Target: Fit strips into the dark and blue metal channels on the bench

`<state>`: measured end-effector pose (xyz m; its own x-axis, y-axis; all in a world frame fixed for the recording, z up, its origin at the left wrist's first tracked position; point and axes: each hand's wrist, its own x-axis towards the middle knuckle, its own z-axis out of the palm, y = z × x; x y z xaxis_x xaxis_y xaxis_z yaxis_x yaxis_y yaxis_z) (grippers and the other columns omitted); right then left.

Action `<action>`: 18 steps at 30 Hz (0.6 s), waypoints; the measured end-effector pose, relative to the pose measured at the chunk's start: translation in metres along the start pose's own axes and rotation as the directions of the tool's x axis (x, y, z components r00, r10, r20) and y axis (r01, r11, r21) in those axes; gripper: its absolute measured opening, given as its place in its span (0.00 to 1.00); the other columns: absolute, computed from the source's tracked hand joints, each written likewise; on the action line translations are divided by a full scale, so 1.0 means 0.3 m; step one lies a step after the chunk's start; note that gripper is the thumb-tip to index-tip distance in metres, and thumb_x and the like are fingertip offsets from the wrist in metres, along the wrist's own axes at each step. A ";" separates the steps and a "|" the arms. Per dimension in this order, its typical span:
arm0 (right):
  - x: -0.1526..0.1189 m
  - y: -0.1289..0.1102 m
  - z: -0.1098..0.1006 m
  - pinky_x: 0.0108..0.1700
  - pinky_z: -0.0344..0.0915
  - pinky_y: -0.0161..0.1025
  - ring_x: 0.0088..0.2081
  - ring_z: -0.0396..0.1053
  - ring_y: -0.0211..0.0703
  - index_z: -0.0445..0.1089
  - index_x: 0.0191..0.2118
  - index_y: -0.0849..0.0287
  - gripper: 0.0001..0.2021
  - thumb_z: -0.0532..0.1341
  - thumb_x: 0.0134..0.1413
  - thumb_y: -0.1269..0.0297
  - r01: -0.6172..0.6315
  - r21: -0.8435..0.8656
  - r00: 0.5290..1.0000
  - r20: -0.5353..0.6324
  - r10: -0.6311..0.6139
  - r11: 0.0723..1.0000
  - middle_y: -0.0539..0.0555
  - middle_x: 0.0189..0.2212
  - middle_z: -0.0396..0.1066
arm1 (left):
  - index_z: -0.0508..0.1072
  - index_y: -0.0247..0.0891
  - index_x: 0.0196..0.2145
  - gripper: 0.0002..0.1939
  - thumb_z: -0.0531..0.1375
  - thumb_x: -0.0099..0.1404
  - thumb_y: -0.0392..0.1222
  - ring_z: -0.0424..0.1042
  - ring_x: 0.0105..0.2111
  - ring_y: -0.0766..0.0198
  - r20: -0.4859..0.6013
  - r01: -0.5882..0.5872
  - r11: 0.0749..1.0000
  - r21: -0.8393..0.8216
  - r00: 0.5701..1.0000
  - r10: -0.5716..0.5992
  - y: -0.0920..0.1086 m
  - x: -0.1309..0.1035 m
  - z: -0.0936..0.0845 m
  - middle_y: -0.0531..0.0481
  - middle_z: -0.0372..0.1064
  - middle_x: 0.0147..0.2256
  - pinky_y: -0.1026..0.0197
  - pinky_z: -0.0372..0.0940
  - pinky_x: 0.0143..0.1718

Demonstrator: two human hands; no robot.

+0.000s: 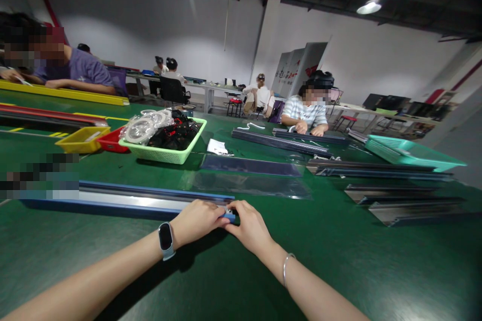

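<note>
A long blue channel profile (124,206) with a silvery white inside lies across the green table in front of me. My left hand (199,218) is closed over its right end, fingers curled across the edge. At the same end, my right hand (246,223) pinches with thumb and fingers around the tip. A small metallic piece (229,210) shows between the two hands, largely hidden by the fingers. What exactly the right fingertips press on cannot be made out.
Behind the profile lie a clear plastic sheet (252,185) and a dark flat strip (250,165). A light green basket (169,153) holds black parts and tape rolls. Dark profiles (417,210) lie at right, near a teal basket (410,153). A co-worker (307,110) sits opposite.
</note>
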<state>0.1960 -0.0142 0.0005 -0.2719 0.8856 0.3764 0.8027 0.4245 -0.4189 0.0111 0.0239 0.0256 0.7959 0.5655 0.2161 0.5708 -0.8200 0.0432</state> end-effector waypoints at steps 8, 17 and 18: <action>-0.002 0.001 0.002 0.42 0.63 0.42 0.39 0.66 0.45 0.62 0.42 0.56 0.18 0.65 0.45 0.62 -0.025 0.010 1.000 -0.004 0.025 1.000 0.52 0.35 0.66 | 0.69 0.37 0.41 0.15 0.49 0.67 0.49 0.74 0.35 0.58 0.000 -0.015 1.000 0.017 1.000 0.015 -0.012 0.001 0.016 0.46 0.73 0.31 0.60 0.64 0.37; -0.001 0.003 0.004 0.41 0.63 0.42 0.39 0.66 0.45 0.62 0.42 0.56 0.18 0.65 0.44 0.62 -0.016 -0.006 1.000 -0.002 0.016 1.000 0.52 0.34 0.66 | 0.69 0.38 0.41 0.12 0.52 0.66 0.46 0.73 0.34 0.59 -0.009 -0.010 1.000 -0.012 1.000 0.010 -0.007 -0.001 0.010 0.48 0.73 0.33 0.61 0.64 0.35; -0.001 0.003 0.003 0.41 0.63 0.42 0.39 0.66 0.45 0.62 0.42 0.55 0.18 0.65 0.45 0.62 -0.013 -0.007 1.000 -0.002 0.013 1.000 0.52 0.34 0.66 | 0.69 0.38 0.41 0.11 0.52 0.66 0.46 0.73 0.34 0.59 -0.009 -0.014 1.000 -0.020 1.000 0.014 -0.006 0.000 0.004 0.48 0.73 0.33 0.62 0.64 0.35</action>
<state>0.1964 -0.0140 -0.0007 -0.2608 0.8906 0.3726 0.8098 0.4119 -0.4178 0.0103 0.0255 0.0243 0.8018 0.5536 0.2252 0.5556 -0.8292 0.0600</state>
